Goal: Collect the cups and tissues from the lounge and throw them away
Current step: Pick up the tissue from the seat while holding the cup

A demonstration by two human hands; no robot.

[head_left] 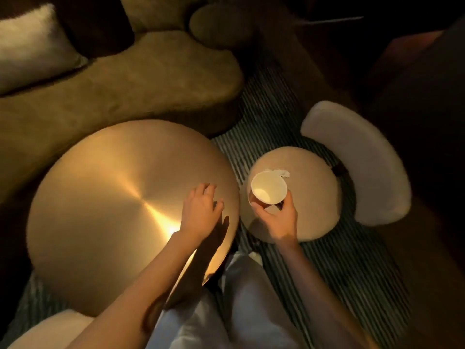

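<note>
A white paper cup (268, 187), empty and seen from above, is gripped around its lower part by my right hand (276, 217) over the round seat of a chair (309, 202). A crumpled white tissue (280, 172) pokes out just behind the cup's rim; whether it lies on the seat or is held with the cup I cannot tell. My left hand (201, 212) hovers palm down over the right edge of the round brass table (105, 210), fingers spread, holding nothing.
The chair has a curved white backrest (364, 167) on its right. A tan sofa (120, 91) with a white pillow (30, 46) lies behind the table. A striped rug (339, 268) covers the floor. A pale cushion (50, 328) sits at the bottom left.
</note>
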